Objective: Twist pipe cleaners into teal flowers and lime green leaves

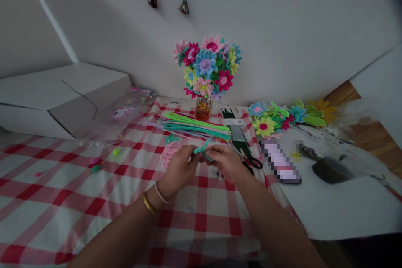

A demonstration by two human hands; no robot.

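Between my two hands is a small bent teal pipe cleaner, pinched from both sides. My left hand closes its fingertips on one end, and my right hand grips the other. Beside my left hand lies a pink looped pipe-cleaner piece, with a teal shaped piece just behind it. A bundle of green, teal and pink pipe cleaners rests beyond my hands. Black-handled scissors lie to the right of my right hand.
A glass vase of colourful fuzzy flowers stands at the back. Dark green stems lie right of the bundle. More fuzzy flowers and a pixelated phone-like item are on the right. A white box stands left, on the checked tablecloth.
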